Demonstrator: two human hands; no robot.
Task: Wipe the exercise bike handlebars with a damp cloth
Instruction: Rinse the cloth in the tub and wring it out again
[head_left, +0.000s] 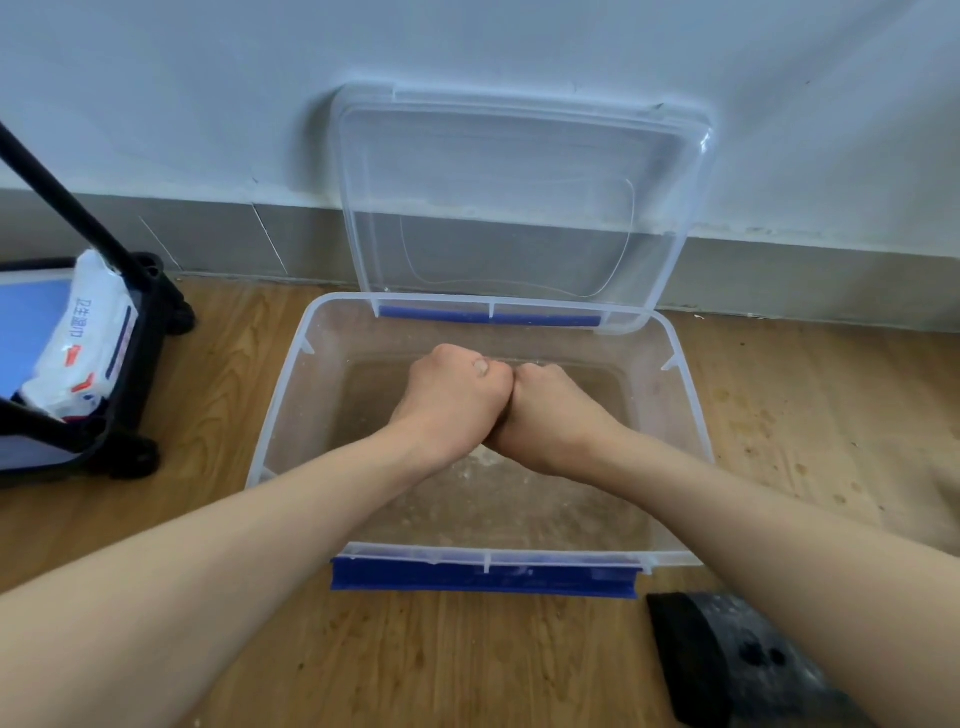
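Observation:
My left hand (452, 400) and my right hand (545, 415) are clenched into fists, pressed side by side above a clear plastic tub (280, 400). The tub holds shallow, murky water. The cloth (482, 456) is almost wholly hidden inside the fists; only a small pale scrap shows just beneath them. Both forearms reach in over the tub's near rim with its blue latch (483, 579). No handlebars are in view.
The tub's clear lid (519, 197) leans upright against the wall behind it. At the left stands a black wheeled cart (130, 374) holding a white pack of wipes (88, 343), with a black pole (67, 202) slanting over it. A black base piece (727, 660) lies on the wooden floor at lower right.

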